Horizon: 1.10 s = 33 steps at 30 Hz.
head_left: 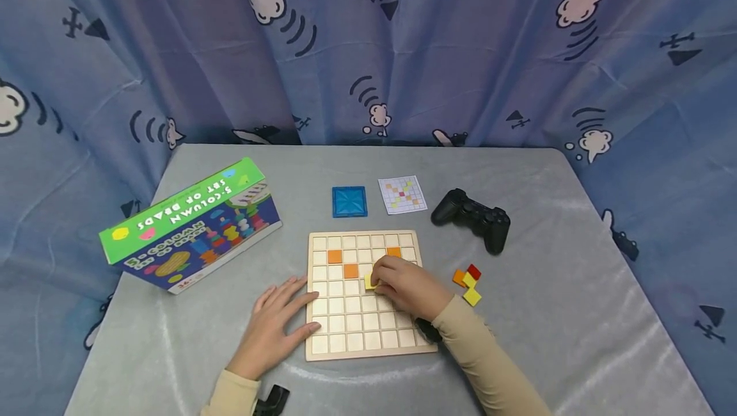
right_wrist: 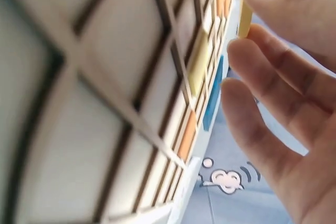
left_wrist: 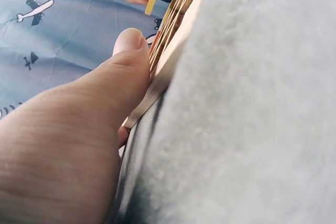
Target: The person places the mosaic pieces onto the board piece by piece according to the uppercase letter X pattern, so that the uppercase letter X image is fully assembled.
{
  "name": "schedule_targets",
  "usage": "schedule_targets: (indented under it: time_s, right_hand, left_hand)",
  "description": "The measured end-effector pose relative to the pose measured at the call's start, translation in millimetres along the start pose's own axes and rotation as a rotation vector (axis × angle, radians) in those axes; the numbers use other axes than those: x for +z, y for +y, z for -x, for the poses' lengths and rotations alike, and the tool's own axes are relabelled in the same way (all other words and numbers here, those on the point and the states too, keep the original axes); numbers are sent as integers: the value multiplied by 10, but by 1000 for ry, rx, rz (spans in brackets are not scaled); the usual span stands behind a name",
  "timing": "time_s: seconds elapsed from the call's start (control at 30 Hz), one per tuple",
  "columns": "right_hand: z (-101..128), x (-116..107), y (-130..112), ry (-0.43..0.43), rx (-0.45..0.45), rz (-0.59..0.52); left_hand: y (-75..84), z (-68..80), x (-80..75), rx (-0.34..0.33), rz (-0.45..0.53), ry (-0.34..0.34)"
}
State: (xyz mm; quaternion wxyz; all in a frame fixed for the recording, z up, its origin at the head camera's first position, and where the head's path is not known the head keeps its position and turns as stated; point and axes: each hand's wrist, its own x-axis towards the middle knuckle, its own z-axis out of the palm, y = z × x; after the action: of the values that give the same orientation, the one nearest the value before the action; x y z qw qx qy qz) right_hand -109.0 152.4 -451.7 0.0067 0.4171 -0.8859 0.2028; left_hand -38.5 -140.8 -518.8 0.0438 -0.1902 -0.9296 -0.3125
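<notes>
A wooden grid board (head_left: 371,356) lies at the middle of the table. Orange tiles (head_left: 350,271) sit in some of its squares. My right hand (head_left: 411,288) is over the board, pinching a yellow tile (right_wrist: 245,14) between thumb and fingertips. The tile is held on edge above the grid. A second yellow tile (right_wrist: 198,64) lies in a square, visible in the right wrist view; from the head, the right hand hides it. At the board's left edge, my left hand (head_left: 270,326) rests with fingers extended, its thumb (left_wrist: 130,43) touching the rim.
Right of the board is a small group of loose red, orange and yellow tiles (head_left: 472,297). Behind it lie a blue square tray (head_left: 349,202), a printed pattern card (head_left: 402,194) and a black game controller (head_left: 472,217). A green and blue box (head_left: 192,227) stands at left.
</notes>
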Motion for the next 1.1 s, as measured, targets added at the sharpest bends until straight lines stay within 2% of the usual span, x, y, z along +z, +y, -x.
schedule_targets:
  time_s: [0.3, 0.53, 0.73, 1.1]
  right_hand:
    - [-66, 110, -32, -19, 5, 40]
    - [-51, 116, -34, -38, 1, 71]
    - [-53, 115, -40, -52, 5, 87]
    - [-69, 111, -50, -67, 20, 81]
  left_hand:
    - [11, 1, -10, -12, 3, -1]
    - [11, -1, 1, -5, -4, 10]
    - [10, -5, -10, -18, 6, -6]
    - [3, -3, -2, -20, 10, -7]
